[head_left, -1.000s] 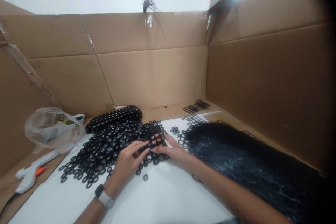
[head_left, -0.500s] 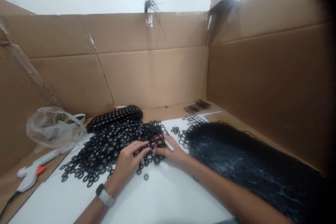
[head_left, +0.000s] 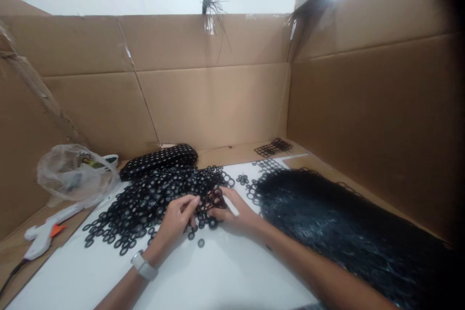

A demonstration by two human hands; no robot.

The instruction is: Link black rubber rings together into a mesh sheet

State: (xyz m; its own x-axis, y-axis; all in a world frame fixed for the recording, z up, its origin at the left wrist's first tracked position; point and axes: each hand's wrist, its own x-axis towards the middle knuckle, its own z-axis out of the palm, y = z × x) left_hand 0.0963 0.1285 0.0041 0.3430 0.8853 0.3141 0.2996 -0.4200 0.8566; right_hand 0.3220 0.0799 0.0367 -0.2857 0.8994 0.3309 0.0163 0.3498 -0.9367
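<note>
My right hand point(head_left: 238, 212) is closed around a small cluster of joined black rings point(head_left: 211, 199), with fingers on its far and near sides. A white sliver shows between the thumb and fingers; I cannot tell whether it is an object or the white surface behind. To the left, my left hand point(head_left: 178, 214) has its thumb and forefinger pinched together beside the cluster. Whatever lies in that pinch is too small to make out. Behind both hands spreads a large heap of loose black rings point(head_left: 145, 198). One single ring point(head_left: 201, 242) lies apart on the white board point(head_left: 218, 276).
A large black ring mesh point(head_left: 327, 223) covers the right side. At left are a white glue gun point(head_left: 41, 235) and a clear plastic bag point(head_left: 72, 179). A dotted black roll point(head_left: 160, 161) lies behind the heap. Cardboard walls point(head_left: 218, 101) enclose the back and sides.
My left hand has drawn slightly left, away from the ring cluster, and its fingers have closed together. My right hand has turned a little with the cluster.
</note>
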